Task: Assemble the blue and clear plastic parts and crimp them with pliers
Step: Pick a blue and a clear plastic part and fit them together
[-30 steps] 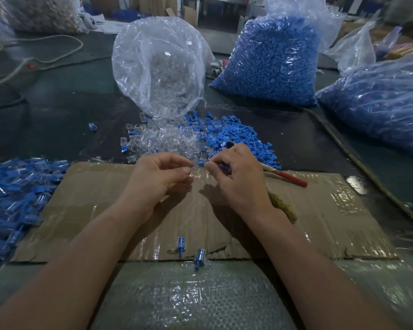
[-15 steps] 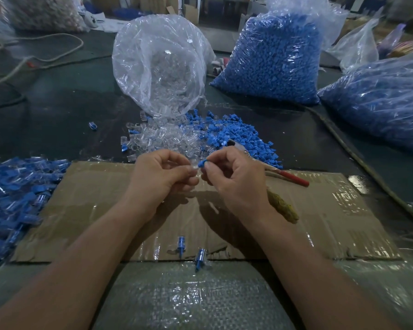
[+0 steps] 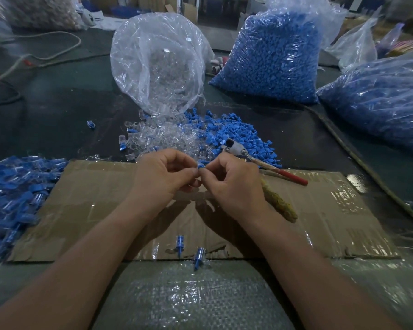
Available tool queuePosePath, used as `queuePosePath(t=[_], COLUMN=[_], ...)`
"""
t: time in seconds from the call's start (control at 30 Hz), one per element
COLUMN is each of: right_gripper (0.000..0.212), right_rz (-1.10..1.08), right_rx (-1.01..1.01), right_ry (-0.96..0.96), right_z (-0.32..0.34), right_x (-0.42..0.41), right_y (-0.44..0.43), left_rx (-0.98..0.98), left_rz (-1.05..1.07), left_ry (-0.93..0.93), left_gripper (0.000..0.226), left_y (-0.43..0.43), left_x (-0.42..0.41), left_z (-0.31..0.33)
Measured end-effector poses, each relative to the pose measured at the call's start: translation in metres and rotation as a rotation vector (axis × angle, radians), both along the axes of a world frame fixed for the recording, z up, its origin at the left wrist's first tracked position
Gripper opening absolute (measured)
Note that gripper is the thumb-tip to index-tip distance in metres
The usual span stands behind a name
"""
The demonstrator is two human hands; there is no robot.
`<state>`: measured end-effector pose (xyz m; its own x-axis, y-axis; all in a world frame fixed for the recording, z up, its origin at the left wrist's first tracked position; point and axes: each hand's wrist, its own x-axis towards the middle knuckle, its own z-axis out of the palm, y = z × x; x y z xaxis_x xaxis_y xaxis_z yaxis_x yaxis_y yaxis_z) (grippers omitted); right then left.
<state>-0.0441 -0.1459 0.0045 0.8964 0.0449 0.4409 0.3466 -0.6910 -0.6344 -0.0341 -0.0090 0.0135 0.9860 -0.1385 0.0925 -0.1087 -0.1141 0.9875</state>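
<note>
Pretty dim overall, with a cool bluish-green cast. Light seems to come from above and ahead, since the hands drop soft shadows toward the camera onto the cardboard (image 3: 320, 210). Taped patches on it throw back white glare, and so does the clear bag (image 3: 157, 63). Centre is fairly sharp; edges smear and bend from the wide lens, and the far background is soft.

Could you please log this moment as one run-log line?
left hand + right hand: pinching blue part together | pliers: idle on cardboard
</note>
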Motion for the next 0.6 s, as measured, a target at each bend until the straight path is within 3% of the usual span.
queuePosePath(t=[0.27, 0.6], right_gripper=[0.017, 0.013], right_rz=[0.051, 0.090], right_rx=[0.094, -0.005], right_ry=[0.159, 0.083], right_z=[0.0000, 0.0013], right_x=[-0.0004, -0.0003], right_y=[-0.0002, -0.0061], left_rx=[0.086, 0.016], left_rz=[-0.001, -0.014], left_ry=[-0.081, -0.034], left_gripper=[0.019, 0.018], left_y=[0.0014, 0.0021], left_x=[0.0005, 0.0019], left_z=[-0.0017, -0.0022])
